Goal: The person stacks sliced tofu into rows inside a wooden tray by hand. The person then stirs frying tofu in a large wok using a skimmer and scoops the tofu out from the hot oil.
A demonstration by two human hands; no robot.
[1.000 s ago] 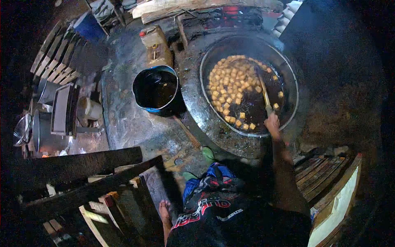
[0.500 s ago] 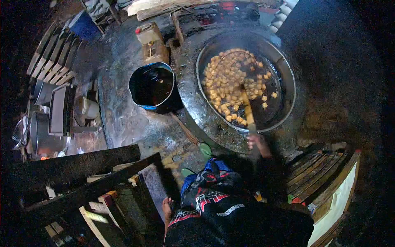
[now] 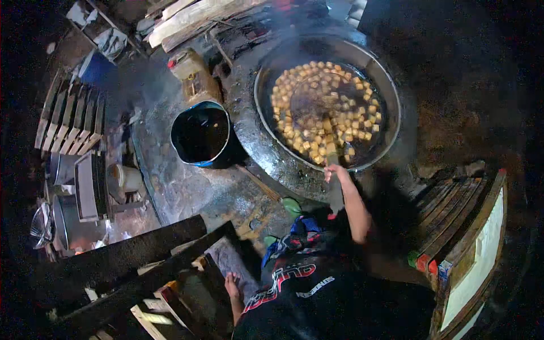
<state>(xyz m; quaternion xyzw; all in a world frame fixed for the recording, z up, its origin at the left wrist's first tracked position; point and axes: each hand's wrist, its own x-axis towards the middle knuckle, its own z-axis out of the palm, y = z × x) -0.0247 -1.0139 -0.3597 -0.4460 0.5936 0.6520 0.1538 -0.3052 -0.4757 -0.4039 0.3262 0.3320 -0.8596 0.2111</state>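
My right hand [image 3: 335, 171] is closed round the wooden handle [image 3: 330, 146] of a skimmer, whose lower end sticks out below my fist. The skimmer's broad round mesh head [image 3: 310, 103] lies blurred in dark oil among many golden cubes [image 3: 358, 120], which look like frying tofu. They float in a large round pan [image 3: 398, 107] with a metal rim. My left hand [image 3: 232, 285] hangs low beside a greyish board [image 3: 229, 258], with its fingers loosely apart and nothing visible in them. Whether it touches the board, I cannot tell.
Left of the pan stands a dark bucket [image 3: 173, 135] with a blue rim, and behind it a jerrycan [image 3: 198, 79] with a red cap. A stick [image 3: 258, 183] leans near my boots. Wooden racks [image 3: 447, 218] flank me on the right, dark beams [image 3: 119, 249] on the left.
The skimmer head has shifted toward the pan's middle, and the cubes have spread rightward. My right arm reaches farther forward. The whole view has turned slightly.
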